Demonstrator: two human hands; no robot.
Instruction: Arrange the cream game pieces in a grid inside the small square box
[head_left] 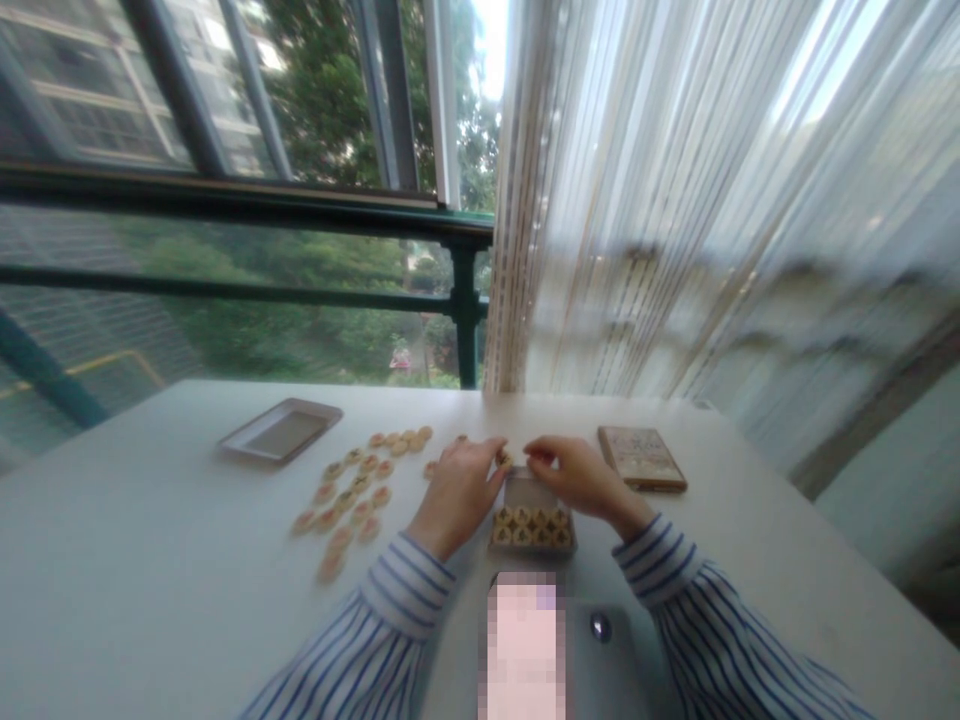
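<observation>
Discs, twenty-odd, lie loose; left hand pinches one over one box, right hand curled, hold unclear

Markings on discs too blurred for me to read. My left hand covers part of the box; sleeves cut off below.

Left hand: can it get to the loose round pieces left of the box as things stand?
Probably yes. The loose pieces lie in the open on the table just beside the left hand, with nothing between them; the tray sits farther back, off that path.
</observation>
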